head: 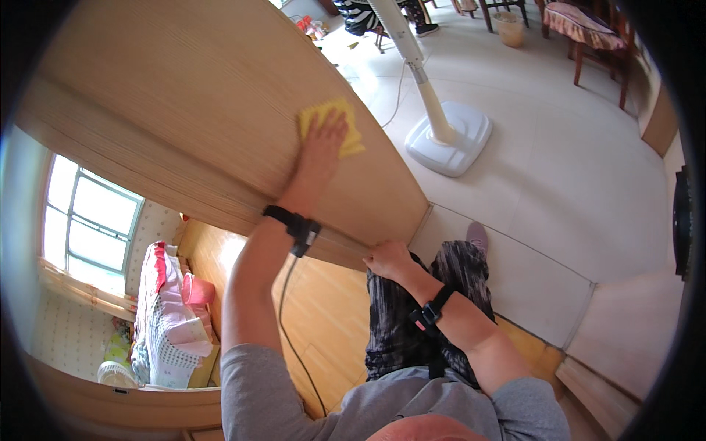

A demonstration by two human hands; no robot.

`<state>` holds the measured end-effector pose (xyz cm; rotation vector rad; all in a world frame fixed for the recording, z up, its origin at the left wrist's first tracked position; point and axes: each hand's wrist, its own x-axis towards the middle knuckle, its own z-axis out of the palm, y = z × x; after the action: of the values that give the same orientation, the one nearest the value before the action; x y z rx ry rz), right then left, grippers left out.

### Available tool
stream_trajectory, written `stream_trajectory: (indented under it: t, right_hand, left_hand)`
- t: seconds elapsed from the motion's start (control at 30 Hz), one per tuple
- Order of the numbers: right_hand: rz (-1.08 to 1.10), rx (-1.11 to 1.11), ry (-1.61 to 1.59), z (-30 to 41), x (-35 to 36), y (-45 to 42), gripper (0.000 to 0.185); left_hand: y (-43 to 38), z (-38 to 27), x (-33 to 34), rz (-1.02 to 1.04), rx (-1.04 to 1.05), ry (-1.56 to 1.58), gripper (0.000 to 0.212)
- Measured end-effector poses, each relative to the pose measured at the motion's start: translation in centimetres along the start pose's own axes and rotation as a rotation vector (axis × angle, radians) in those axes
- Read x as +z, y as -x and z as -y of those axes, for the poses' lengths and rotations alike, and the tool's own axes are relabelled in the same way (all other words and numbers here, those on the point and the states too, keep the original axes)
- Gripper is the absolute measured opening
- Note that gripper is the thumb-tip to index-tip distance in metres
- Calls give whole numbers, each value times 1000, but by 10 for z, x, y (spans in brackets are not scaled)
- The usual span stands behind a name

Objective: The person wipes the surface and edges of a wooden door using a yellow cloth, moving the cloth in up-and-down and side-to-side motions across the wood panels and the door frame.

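My left hand [326, 134] presses a yellow cloth [353, 132] flat against the face of a light wood-grain door [220, 88]. Its fingers lie spread over the cloth, whose crinkled edges stick out around them. Lower on the door, my right hand [390, 259] is curled at the door's near edge and grips it; some of its fingertips are hidden. A black strap circles each of my wrists. From the box on the left strap [303, 234], a dark cable hangs down past my forearm.
A white stand with a square base [449, 138] and trailing cord stands on the tiles beyond the door. Behind it are a bin [508, 28], a cushioned wooden chair [587, 33] and part of a person [422, 22]. Left are a bed [171, 325], a pink bucket [197, 289] and a window [94, 212].
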<state>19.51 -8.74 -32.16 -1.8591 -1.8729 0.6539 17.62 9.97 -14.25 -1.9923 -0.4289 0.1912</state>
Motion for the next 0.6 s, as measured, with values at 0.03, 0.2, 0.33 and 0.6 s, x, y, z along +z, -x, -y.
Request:
stream_trajectory:
  t: [0.03, 0.2, 0.33, 0.6]
  right_hand:
    - [12, 4, -9, 1, 1, 0, 37]
    - [-23, -17, 15, 5, 3, 1, 36]
    - [11, -99, 49, 6, -2, 0, 37]
    - [-16, -73, -74, -4, 5, -5, 38]
  left_hand:
    - [6, -23, 12, 16, 42, 23, 54]
    - [52, -53, 16, 119, 95, 139, 62]
    - [88, 7, -32, 169, -167, 293, 60]
    - [114, 117, -96, -70, -552, -109, 62]
